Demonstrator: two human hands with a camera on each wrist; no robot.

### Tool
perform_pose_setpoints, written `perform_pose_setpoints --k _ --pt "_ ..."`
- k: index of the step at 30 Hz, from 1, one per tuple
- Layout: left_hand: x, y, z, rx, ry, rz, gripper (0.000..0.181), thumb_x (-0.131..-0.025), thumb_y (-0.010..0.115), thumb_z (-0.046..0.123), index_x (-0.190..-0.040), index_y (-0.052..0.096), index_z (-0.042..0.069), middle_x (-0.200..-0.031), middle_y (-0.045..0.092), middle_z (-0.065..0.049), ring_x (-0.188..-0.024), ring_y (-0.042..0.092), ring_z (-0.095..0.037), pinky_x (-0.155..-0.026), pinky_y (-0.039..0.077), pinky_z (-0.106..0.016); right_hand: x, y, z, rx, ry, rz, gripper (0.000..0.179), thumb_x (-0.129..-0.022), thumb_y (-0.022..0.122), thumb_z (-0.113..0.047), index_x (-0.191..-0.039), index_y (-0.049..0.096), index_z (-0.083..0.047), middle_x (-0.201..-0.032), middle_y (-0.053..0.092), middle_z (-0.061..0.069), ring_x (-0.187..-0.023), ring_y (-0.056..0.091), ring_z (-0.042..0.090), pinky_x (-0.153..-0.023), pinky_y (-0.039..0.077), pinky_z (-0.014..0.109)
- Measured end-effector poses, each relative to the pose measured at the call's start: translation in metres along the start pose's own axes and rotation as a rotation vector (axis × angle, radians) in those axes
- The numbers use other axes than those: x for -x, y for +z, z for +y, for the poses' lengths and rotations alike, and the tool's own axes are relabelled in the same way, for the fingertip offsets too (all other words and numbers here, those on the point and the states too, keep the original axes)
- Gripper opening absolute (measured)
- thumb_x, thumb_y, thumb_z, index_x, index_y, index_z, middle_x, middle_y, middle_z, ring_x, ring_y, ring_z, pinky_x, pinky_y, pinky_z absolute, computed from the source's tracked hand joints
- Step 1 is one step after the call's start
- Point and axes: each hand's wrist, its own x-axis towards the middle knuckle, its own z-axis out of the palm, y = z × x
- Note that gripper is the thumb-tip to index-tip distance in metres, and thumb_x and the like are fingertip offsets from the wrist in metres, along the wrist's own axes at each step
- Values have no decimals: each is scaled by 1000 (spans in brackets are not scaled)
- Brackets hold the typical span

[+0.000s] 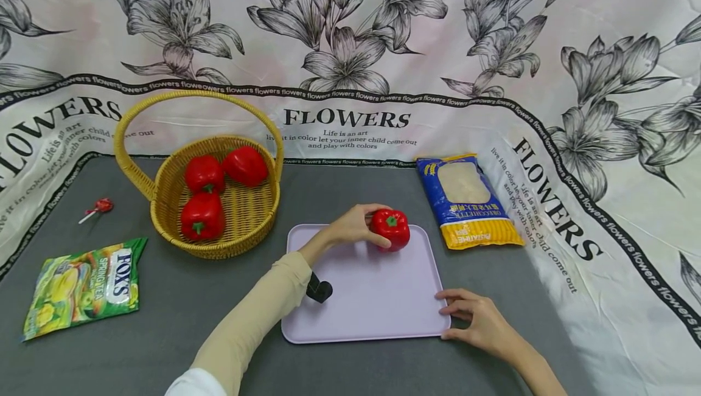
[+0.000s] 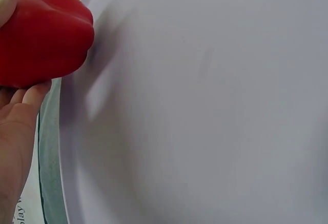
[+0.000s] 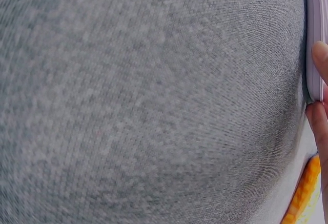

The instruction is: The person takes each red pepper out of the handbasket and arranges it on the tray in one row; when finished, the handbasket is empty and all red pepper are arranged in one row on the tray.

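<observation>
My left hand (image 1: 356,225) grips a red bell pepper (image 1: 390,230) by its sides, above the far part of a pale lilac tray (image 1: 383,305). In the left wrist view, the thumb and fingers sit on opposite sides of the pepper (image 2: 46,34), and a shadow falls on the tray (image 2: 195,106). My right hand (image 1: 479,323) holds the tray's right edge near the front corner, fingers bent over the rim and thumb lower down. Only some fingers (image 3: 319,126) show beside the tray's rim (image 3: 313,80) in the right wrist view.
Left of the tray stands a yellow wicker basket (image 1: 257,225) with three red bell peppers. A green candy bag (image 1: 82,289) and a red lollipop (image 1: 103,205) lie further left. A blue and yellow pasta bag (image 1: 468,201) lies behind right. Floral cloth (image 1: 350,49) hangs behind.
</observation>
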Motion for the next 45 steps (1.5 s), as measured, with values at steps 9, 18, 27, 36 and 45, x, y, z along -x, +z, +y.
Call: perform_pose_setpoints --k 9,18,27,36,45 --pt "-5 9 2 44 21 4 70 -77 78 9 -136 41 2 -130 54 -14 -118 53 -26 -97 47 -35 1 -2 -2 -11 68 -36 30 -70 86 -28 -93 74 -12 -116 64 7 -97 62 16 -77 53 18" --pt "-11 15 2 106 77 -11 67 -81 73 4 -138 38 1 -134 50 -16 -123 50 -27 -100 45 -32 -1 -3 -3 1 78 -50 31 -71 85 -31 -93 74 -13 -117 63 6 -99 62 22 -78 51 16" --pt "-19 27 6 73 64 -12 70 -84 73 6 -143 37 2 -140 48 -14 -128 48 -24 -100 44 -30 -1 -3 -2 -13 73 -48 29 -69 87 -25 -92 74 -12 -116 63 7 -99 62 20 -78 52 16" --pt "-25 42 9 30 51 35 73 -81 77 12 -144 39 6 -142 47 -12 -130 47 -23 -100 44 -29 1 -4 -2 -24 59 -39 30 -68 87 -23 -92 74 -10 -115 64 9 -95 62 15 -77 52 17" --pt "-27 42 6 -52 47 80 81 -76 82 17 -145 41 9 -145 45 -9 -132 45 -22 -101 43 -29 0 -3 -1 -37 77 -51 31 -71 85 -29 -95 74 -12 -117 63 8 -96 61 15 -78 51 15"
